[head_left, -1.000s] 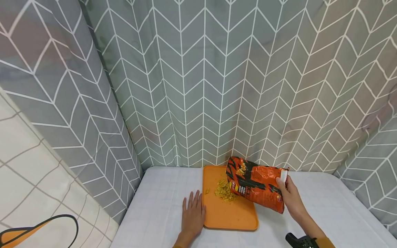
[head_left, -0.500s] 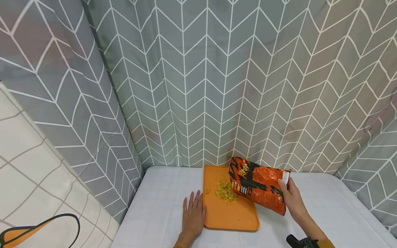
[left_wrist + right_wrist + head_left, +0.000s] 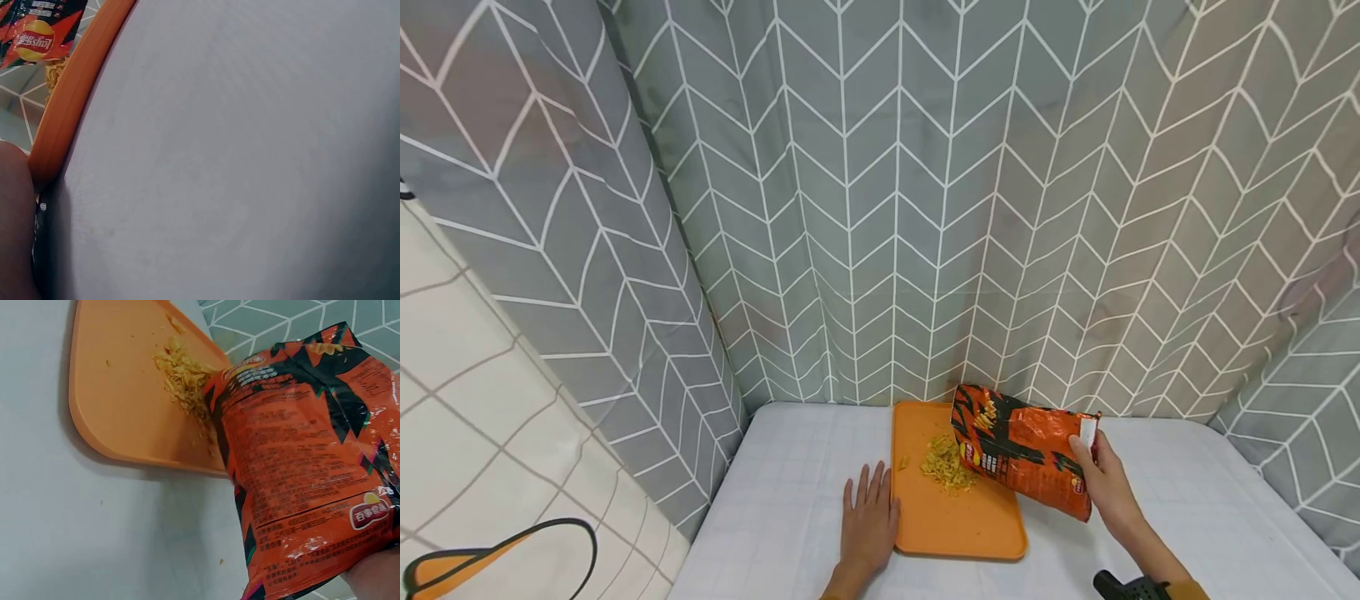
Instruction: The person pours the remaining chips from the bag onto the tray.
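Note:
My right hand [image 3: 1108, 482] grips the bottom end of a red and black chip bag [image 3: 1026, 450], thumb on its near face. The bag is tilted, its top end low over an orange tray [image 3: 958, 529]. A small heap of yellow crushed chips [image 3: 946, 463] lies on the tray beside the bag's lower edge. In the right wrist view the bag [image 3: 312, 469] covers part of the heap [image 3: 187, 381]. My left hand [image 3: 868, 521] rests with straight fingers along the tray's left edge. Only its edge shows in the left wrist view, by the tray rim [image 3: 78, 94].
A white cloth-covered table [image 3: 790, 492] lies under the tray, with a few crumbs on it near the bag. Grey patterned curtains [image 3: 880, 250] hang behind the table and at the sides. An orange item with a dark loop [image 3: 467, 562] is at the lower left.
The bag and my right hand have shifted slightly right since the first frame, mostly along with the whole view. My left hand stays at the tray's edge.

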Demonstrator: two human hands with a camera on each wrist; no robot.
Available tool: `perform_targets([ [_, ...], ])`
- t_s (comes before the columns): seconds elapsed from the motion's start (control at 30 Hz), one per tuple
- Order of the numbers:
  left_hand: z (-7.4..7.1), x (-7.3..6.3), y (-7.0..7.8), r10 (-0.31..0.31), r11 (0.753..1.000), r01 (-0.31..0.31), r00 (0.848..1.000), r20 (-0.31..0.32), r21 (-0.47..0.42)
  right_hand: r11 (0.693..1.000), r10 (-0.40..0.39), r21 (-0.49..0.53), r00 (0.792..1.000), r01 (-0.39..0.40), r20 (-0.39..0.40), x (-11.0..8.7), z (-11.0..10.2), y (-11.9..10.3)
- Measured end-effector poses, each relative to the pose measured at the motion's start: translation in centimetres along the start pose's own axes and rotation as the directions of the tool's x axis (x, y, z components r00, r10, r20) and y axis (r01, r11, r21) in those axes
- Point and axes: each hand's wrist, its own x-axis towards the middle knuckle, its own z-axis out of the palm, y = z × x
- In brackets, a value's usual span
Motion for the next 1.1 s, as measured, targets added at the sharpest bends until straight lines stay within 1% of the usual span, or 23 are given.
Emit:
perform_targets([
  [0.03, 0.01, 0.01, -0.02, -0.001, 1.0, 0.001, 1.0, 0.002, -0.001, 1.0, -0.012, -0.028, 1.0, 0.012, -0.006, 0.0, 0.09, 0.02],
  [0.1, 0.05, 0.04, -0.05, -0.002, 1.0, 0.002, 1.0, 0.004, -0.001, 0.999, -0.025, -0.04, 1.0, 0.025, -0.008, 0.01, 0.22, 0.07],
  [0.17, 0.04, 0.03, -0.05, -0.003, 1.0, 0.003, 1.0, 0.005, -0.003, 0.999, -0.032, -0.012, 0.999, 0.032, -0.008, -0.02, 0.25, 0.12],
  [0.23, -0.03, 0.0, 0.0, -0.003, 1.0, 0.003, 1.0, 0.006, -0.005, 0.999, -0.026, 0.046, 1.0, 0.027, -0.004, -0.12, 0.23, 0.11],
  [0.3, -0.09, -0.02, 0.06, -0.004, 1.0, 0.004, 1.0, 0.008, -0.006, 0.998, -0.017, 0.068, 1.0, 0.017, -0.003, -0.17, 0.17, 0.0],
  [0.37, -0.11, 0.02, 0.1, -0.004, 1.0, 0.004, 1.0, 0.007, -0.003, 0.999, -0.014, 0.037, 1.0, 0.014, -0.011, -0.26, 0.13, -0.2],
  [0.47, -0.09, 0.11, 0.13, -0.009, 1.0, 0.009, 1.0, 0.009, 0.0, 0.996, -0.039, -0.082, 0.999, 0.037, -0.031, -0.29, 0.17, -0.37],
  [0.53, -0.01, 0.17, 0.1, -0.012, 1.0, 0.012, 1.0, 0.005, 0.003, 0.991, -0.049, -0.123, 0.998, 0.045, -0.03, -0.33, 0.23, -0.42],
  [0.6, 0.02, 0.19, 0.08, -0.015, 1.0, 0.015, 1.0, 0.006, 0.001, 0.992, -0.057, -0.114, 0.998, 0.053, -0.033, -0.39, 0.28, -0.34],
  [0.63, -0.01, 0.19, 0.08, -0.015, 1.0, 0.015, 1.0, 0.004, 0.0, 0.994, -0.062, -0.092, 0.997, 0.059, -0.034, -0.4, 0.28, -0.27],
  [0.73, -0.06, 0.16, 0.09, -0.013, 1.0, 0.013, 1.0, 0.001, -0.005, 0.998, -0.063, 0.012, 0.997, 0.063, -0.032, -0.43, 0.23, -0.08],
  [0.8, -0.11, 0.12, 0.1, -0.012, 1.0, 0.012, 1.0, 0.0, -0.002, 0.997, -0.056, 0.055, 0.998, 0.058, -0.041, -0.34, 0.2, 0.02],
  [0.87, -0.13, 0.1, 0.11, -0.012, 1.0, 0.012, 1.0, -0.004, 0.005, 0.998, -0.045, 0.032, 0.998, 0.047, -0.048, -0.22, 0.21, -0.03],
  [1.0, -0.18, 0.06, 0.17, -0.011, 1.0, 0.011, 1.0, -0.002, 0.003, 0.997, -0.016, -0.074, 0.999, 0.012, -0.052, -0.08, 0.18, -0.14],
  [1.03, -0.19, 0.07, 0.19, -0.01, 1.0, 0.01, 1.0, -0.001, -0.002, 0.997, -0.008, -0.077, 0.999, 0.004, -0.049, -0.04, 0.15, -0.15],
  [1.1, -0.21, 0.07, 0.22, -0.009, 1.0, 0.009, 1.0, 0.002, -0.006, 0.999, 0.003, -0.035, 0.999, -0.005, -0.042, -0.03, 0.06, -0.07],
])
